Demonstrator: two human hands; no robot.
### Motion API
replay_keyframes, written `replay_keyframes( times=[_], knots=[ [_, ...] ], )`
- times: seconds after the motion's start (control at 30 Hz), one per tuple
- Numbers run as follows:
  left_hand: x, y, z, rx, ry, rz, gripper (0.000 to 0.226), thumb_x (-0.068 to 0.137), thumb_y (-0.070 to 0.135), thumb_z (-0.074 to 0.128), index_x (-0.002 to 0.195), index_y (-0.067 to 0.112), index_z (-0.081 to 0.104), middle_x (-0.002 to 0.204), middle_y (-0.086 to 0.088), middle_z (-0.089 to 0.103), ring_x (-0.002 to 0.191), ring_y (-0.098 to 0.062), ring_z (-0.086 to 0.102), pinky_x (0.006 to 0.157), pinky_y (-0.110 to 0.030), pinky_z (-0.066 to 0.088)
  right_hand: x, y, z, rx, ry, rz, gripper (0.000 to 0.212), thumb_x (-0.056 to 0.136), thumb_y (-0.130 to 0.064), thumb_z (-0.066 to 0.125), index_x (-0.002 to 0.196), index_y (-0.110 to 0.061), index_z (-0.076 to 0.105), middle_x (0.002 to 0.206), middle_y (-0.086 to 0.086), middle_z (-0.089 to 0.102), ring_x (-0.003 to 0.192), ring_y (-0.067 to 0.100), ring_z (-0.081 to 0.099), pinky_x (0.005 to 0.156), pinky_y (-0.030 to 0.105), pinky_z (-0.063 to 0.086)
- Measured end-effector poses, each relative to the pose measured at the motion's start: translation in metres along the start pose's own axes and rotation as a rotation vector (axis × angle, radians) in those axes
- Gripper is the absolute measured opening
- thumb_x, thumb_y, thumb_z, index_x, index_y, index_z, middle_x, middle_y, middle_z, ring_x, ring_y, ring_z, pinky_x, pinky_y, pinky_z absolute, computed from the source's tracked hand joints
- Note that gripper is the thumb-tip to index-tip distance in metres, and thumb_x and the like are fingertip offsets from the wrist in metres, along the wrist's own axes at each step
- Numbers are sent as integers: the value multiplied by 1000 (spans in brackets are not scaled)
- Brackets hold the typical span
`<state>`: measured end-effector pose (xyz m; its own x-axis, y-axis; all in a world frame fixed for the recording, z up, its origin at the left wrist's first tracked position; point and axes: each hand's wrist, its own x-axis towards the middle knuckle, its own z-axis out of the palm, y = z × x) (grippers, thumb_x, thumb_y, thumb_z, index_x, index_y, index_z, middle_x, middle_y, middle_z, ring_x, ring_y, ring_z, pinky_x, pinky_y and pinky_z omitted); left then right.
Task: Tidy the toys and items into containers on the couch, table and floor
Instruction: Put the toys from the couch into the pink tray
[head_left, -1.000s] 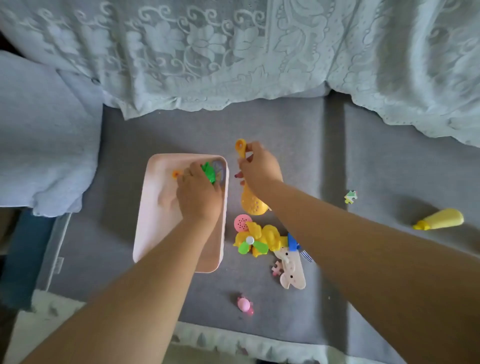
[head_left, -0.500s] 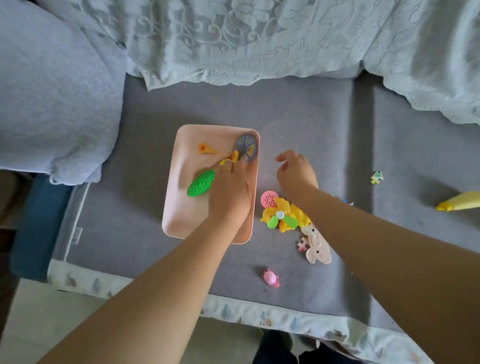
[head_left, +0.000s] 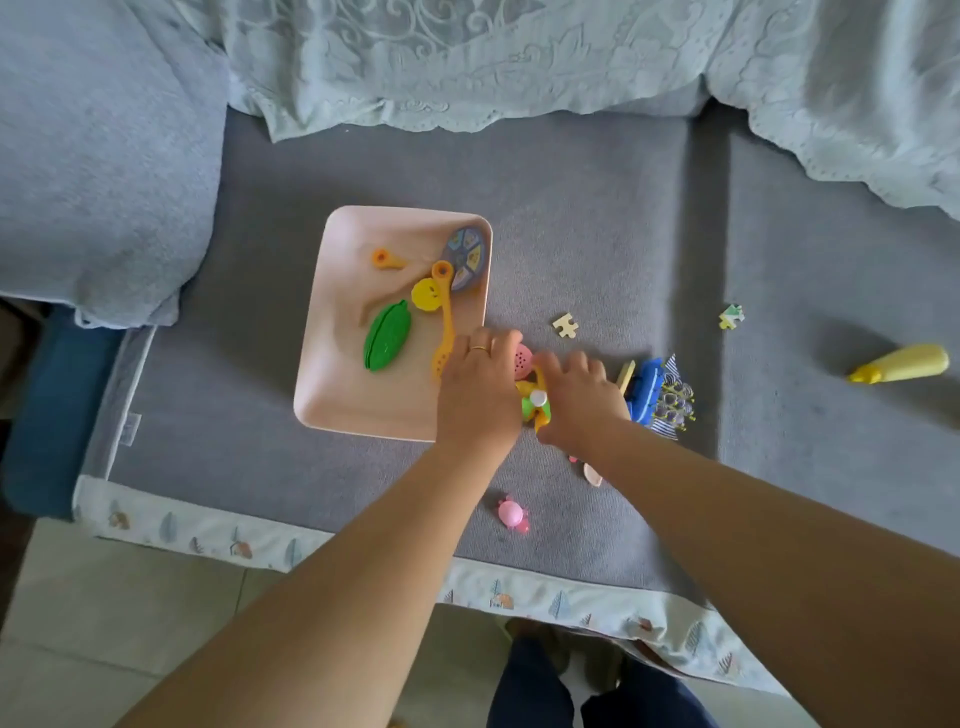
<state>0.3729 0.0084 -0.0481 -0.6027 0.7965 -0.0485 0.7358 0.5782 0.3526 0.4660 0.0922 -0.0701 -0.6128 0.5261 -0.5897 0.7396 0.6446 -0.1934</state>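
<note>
A pink tray (head_left: 337, 374) lies on the grey couch seat. It holds a green leaf toy (head_left: 387, 338), an orange slotted spoon (head_left: 445, 322), a yellow round piece (head_left: 426, 295), a small orange piece (head_left: 384, 258) and a round picture disc (head_left: 466, 254). Just right of the tray, my left hand (head_left: 478, 395) curls its fingers onto a pink round piece (head_left: 521, 357). My right hand (head_left: 576, 400) grips the yellow flower toy (head_left: 535, 404) between thumb and fingers. The two hands nearly touch.
A blue toy (head_left: 644, 389), a patterned piece (head_left: 674, 402) and a yellow stick (head_left: 626, 374) lie right of my hands. Two puzzle pieces (head_left: 566, 326) (head_left: 731, 317), a yellow bottle (head_left: 901, 362), a pink candy toy (head_left: 513, 514) and a beige piece (head_left: 592, 474) are scattered around. A cushion (head_left: 104, 156) sits left.
The orange spoon and green leaf now lie loose in the tray. My left hand left the tray and moved right; my right hand came down onto the yellow flower toy.
</note>
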Motion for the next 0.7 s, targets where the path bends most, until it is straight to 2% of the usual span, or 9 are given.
replay_keyframes(
  times=[0.1,0.17,0.27,0.4,0.5,0.57,0.63,0.67,0.7],
  knots=[
    [-9,-10,-4,-11,12,-192,34,73,-5,56,104,10,56,101,-12,60,97,-34,53,81,-39,43,-3,-3,-11,284,60,123,80,72,-32,73,137,-23,27,129,11,39,121,34,43,91,42,45],
    [-12,-19,-8,2,-24,-341,26,82,2,55,107,8,52,108,-13,59,105,-33,52,88,-37,41,-4,-9,-28,438,178,117,78,73,-34,71,136,-23,27,130,10,40,120,33,45,91,41,43],
    [-13,-27,-21,12,-20,-447,28,88,23,51,108,4,50,112,-17,60,107,-35,53,92,-38,42,-1,-31,-57,608,234,12,76,74,-37,69,137,-26,27,134,6,41,117,30,50,91,40,44],
    [-12,-29,-42,-40,-45,-490,43,82,33,40,109,2,51,114,-17,60,107,-36,53,91,-40,41,18,-74,-78,674,177,-132,82,75,-38,73,142,-25,27,136,6,43,117,29,53,94,40,47],
    [-13,-31,-47,-30,-57,-488,47,80,33,36,111,2,51,112,-16,61,107,-34,54,90,-39,40,35,-94,-80,643,128,-200,89,75,-41,75,145,-21,25,141,6,43,121,28,52,95,41,47],
    [-12,-30,-49,-77,3,-450,53,75,37,26,102,1,54,102,-17,63,99,-36,56,83,-41,43,43,-95,-77,642,160,-168,81,77,-40,73,142,-23,29,137,5,44,119,27,52,95,43,47],
    [-12,-27,-41,-64,92,-294,38,76,23,32,93,0,57,89,-17,63,86,-38,57,73,-42,46,48,-83,-73,685,290,-49,59,85,-30,62,137,-23,36,133,6,44,120,27,49,98,42,45],
    [-11,-27,-35,-30,133,-175,26,74,10,41,91,1,58,84,-17,62,80,-38,57,68,-41,45,48,-73,-70,686,353,14,51,88,-24,56,136,-23,38,133,7,44,121,27,47,98,40,43],
    [-8,-25,-29,-4,149,-59,25,68,0,50,91,3,60,83,-15,61,77,-38,56,67,-40,43,49,-61,-66,655,390,76,47,90,-16,51,135,-22,39,134,7,43,122,27,45,97,38,40]
  ],
)
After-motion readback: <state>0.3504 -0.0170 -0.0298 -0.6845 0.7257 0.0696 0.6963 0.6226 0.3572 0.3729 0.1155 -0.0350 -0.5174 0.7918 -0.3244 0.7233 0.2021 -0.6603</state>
